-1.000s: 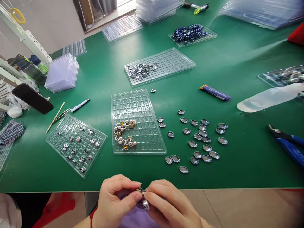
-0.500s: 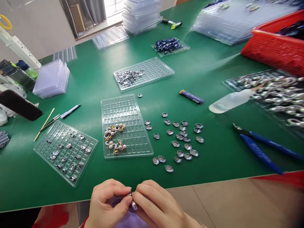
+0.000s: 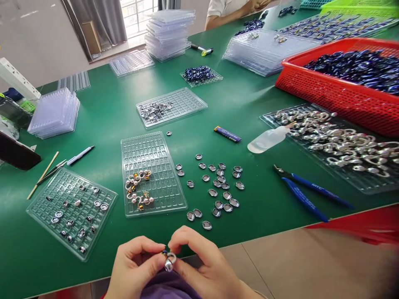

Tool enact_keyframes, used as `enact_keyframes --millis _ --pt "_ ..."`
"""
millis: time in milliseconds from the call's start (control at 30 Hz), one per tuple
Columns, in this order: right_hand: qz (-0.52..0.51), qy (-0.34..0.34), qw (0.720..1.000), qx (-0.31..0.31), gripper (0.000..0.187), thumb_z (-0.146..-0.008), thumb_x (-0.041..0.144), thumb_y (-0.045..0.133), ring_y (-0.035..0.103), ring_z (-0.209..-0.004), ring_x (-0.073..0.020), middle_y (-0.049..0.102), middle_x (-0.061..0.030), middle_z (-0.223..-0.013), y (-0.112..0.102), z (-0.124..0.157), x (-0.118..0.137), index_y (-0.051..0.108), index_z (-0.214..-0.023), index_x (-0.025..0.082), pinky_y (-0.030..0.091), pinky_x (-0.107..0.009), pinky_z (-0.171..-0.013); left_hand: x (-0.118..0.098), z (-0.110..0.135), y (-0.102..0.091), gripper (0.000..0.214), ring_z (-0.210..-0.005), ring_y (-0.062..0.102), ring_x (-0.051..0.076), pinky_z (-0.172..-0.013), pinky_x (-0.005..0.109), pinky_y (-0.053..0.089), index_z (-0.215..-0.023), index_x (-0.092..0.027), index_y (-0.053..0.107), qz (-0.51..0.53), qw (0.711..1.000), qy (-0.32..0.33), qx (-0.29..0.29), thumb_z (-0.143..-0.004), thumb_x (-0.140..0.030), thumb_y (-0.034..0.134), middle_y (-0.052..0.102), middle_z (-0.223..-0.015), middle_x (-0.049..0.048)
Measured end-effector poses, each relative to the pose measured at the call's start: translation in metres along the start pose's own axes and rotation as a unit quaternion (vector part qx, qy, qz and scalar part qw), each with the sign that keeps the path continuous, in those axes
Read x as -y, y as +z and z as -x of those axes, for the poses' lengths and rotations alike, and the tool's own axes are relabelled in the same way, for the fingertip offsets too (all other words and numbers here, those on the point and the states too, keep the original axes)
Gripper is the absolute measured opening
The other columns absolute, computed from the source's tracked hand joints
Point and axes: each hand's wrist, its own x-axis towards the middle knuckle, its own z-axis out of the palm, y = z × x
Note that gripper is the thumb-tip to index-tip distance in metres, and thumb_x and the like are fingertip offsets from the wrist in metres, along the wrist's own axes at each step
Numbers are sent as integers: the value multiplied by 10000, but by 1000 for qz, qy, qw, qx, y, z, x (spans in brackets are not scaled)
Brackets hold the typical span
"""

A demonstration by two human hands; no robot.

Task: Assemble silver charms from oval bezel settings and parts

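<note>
Ring with a silvery bead (image 3: 168, 265) sits in front of the table's near edge, between both hands. The left hand (image 3: 135, 265) pinches it between thumb and index finger, hiding part; the right hand (image 3: 204, 261) has thumb and index finger at its other side, though how firmly they grip I cannot tell. Beyond lie loose oval stones (image 3: 227, 195), with no readable mark. Right of them, pliers (image 3: 304, 198) carry pale lettering on one blue handle, too blurred to spell out. Farther off, a blue packet (image 3: 227, 134) bears a round emblem and print too small to read. A red basket (image 3: 330, 92) is cut off at right, a dark slab (image 3: 17, 148) at left; at the far side, a co-worker's sleeve (image 3: 217, 7) shows.
</note>
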Motion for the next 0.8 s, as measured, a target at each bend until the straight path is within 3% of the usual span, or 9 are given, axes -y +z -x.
enact_keyframes --millis 100,200,300,367,500,633,800 --pt "2 11 1000 9 37 -868 173 583 588 -699 -108 612 7 -780 0 -1 1 563 -870 204 496 -194 -633 1 -1 -1 146 -630 640 129 -578 178 502 -736 -183 794 27 999 -33 5 -636 -264 864 709 -687 30" --pt "63 -1 998 16 12 -874 204 581 616 -693 -118 643 1 -775 -19 -15 -2 591 -874 209 521 -198 -635 -5 1 1 220 -633 628 121 -595 178 505 -799 -204 809 59 997 -49 -29 -615 -301 878 705 -688 23" --pt "221 -1 971 -94 82 -887 252 548 643 -706 -150 679 -23 -803 -60 -42 -15 620 -869 216 545 -246 -657 -15 3 4 309 -600 611 104 -597 176 507 -829 -212 816 88 990 -54 -94 -565 -348 899 685 -681 8" --pt "272 17 951 -145 102 -866 257 552 654 -751 -190 695 -52 -867 -92 -64 -27 627 -912 207 552 -311 -706 -21 2 4 314 -581 604 98 -584 171 503 -772 -193 817 93 988 -48 -113 -525 -362 913 675 -670 7" --pt "321 30 936 -141 165 -794 216 555 666 -797 -235 710 -64 -902 -137 -104 -48 660 -921 205 544 -394 -781 -24 -2 2 344 -573 615 115 -570 189 515 -736 -183 811 119 982 -59 -136 -480 -381 928 708 -648 29" --pt "348 32 928 -131 195 -769 167 527 678 -838 -243 725 -55 -896 -152 -125 -62 679 -881 210 541 -407 -823 -23 -5 -1 378 -582 631 128 -570 196 532 -745 -180 808 138 977 -68 -150 -455 -386 937 743 -659 51" --pt "342 35 932 -116 216 -784 159 501 693 -823 -215 737 -33 -892 -158 -129 -74 690 -873 217 558 -366 -818 -22 -6 -3 391 -587 642 140 -557 197 539 -717 -178 802 136 976 -76 -155 -421 -387 947 745 -629 50"
